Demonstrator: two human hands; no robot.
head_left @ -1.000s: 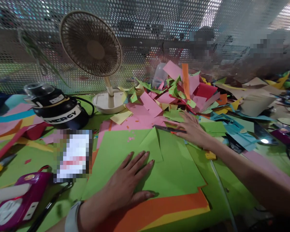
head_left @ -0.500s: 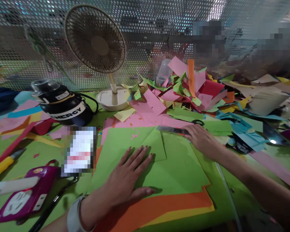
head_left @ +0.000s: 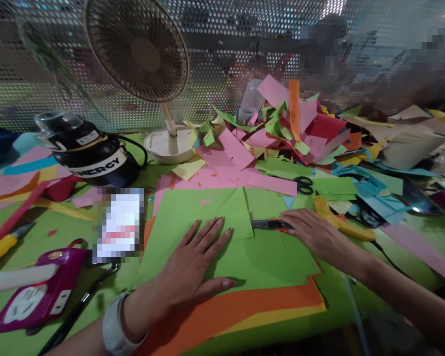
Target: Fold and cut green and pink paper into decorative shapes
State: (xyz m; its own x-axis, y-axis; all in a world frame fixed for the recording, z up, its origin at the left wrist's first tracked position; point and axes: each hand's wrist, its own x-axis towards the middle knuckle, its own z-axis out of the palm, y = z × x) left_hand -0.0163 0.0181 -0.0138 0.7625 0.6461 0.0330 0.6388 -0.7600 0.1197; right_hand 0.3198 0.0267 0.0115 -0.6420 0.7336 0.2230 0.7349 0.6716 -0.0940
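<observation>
My left hand lies flat, fingers spread, on a stack of green paper. Under its fingertips is a smaller green piece with a folded or creased corner. In my right hand is a slim dark tool with orange along its side; its exact kind is unclear. The tool lies nearly flat, pointing left, its tip at the right edge of the smaller green piece. Orange paper and yellow paper stick out below the green stack. Tiny pink scraps lie above my left fingers.
A fan and a black bottle stand behind at left. Paper scraps heap at the back. Black-handled scissors and a yellow glue gun lie right, a phone and purple device left.
My right hand has brought the dark tool down and slightly right, from the top of the smaller green piece to its right edge. The yellow glue gun now shows. My left hand stays flat.
</observation>
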